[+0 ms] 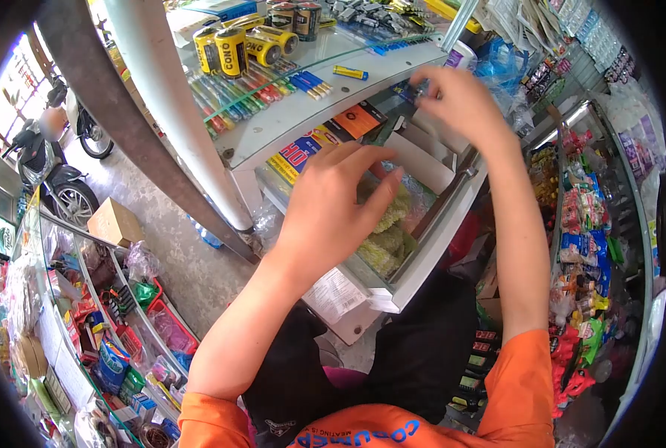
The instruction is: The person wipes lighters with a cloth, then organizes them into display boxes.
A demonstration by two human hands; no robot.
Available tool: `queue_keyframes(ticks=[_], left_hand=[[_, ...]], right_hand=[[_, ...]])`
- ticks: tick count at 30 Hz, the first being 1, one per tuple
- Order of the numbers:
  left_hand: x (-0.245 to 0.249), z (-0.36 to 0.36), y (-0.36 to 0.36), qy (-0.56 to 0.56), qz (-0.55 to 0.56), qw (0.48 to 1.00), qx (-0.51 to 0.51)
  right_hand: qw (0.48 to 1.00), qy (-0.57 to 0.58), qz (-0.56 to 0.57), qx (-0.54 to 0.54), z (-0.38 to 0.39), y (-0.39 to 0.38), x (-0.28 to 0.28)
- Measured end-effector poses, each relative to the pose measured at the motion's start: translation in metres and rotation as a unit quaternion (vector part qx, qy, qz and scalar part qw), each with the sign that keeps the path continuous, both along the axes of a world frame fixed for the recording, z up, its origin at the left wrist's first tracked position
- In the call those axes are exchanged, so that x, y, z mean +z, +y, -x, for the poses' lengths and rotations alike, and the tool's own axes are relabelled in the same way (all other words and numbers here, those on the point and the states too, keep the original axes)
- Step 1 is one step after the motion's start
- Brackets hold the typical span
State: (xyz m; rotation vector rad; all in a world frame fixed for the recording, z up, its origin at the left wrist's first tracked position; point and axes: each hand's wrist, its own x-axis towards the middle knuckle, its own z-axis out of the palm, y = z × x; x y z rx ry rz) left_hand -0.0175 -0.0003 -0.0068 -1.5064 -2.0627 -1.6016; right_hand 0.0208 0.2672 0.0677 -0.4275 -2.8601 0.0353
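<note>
My left hand (340, 198) hovers over a glass display case, its fingers spread and curved, with nothing in them. Below it lie green-yellow netted packs (383, 250) and a yellow, blue and red packet (292, 158). My right hand (452, 101) is raised at the case's far right corner, fingers bent beside a small dark blue item (405, 91); whether they touch it is unclear. Open white cardboard boxes (422, 160) sit in the case between my hands. A yellow and blue battery (350, 72) lies on the shelf edge.
Large yellow batteries (232, 52) and rows of pens (254, 93) stand on the glass shelf. A white post (176, 112) rises at the left. Cases of packets (583, 246) flank both sides. Motorbikes (64, 183) and a cardboard box (116, 222) are at the far left.
</note>
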Motion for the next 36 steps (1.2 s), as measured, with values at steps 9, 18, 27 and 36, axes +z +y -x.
queue_keyframes(ticks=[9,18,27,36], left_hand=[[0.004,-0.001,-0.001,0.002,0.007,1.0,-0.006],[0.006,0.001,-0.005,-0.026,-0.008,1.0,-0.014],[0.003,0.006,-0.006,-0.055,-0.063,0.996,0.009],[0.004,0.006,-0.004,0.009,-0.12,0.989,0.086]], right_hand=[[0.938,0.242,-0.187,0.162,0.113,0.06,-0.002],[0.978,0.175,-0.066,0.092,0.136,0.031,-0.004],[0.978,0.186,-0.006,0.097,0.11,0.013,0.007],[0.903,0.193,0.318,0.215,-0.043,-0.099,-0.006]])
